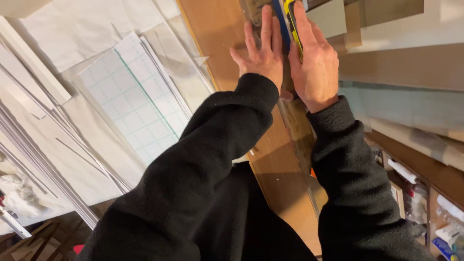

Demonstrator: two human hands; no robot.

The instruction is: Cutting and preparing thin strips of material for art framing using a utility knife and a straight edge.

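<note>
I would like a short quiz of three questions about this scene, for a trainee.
1. True or false: the left hand lies flat on the brown board.
2. What does the right hand grip? A) yellow and black knife B) scissors C) pencil
3. What pattern is on the white sheet at the left?

Key: 1 true; 2 A, the yellow and black knife; 3 a grid.

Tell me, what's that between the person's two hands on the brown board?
In the head view, a long straightedge with a blue edge lies between the left hand and the right hand, which grips a yellow utility knife.
</note>
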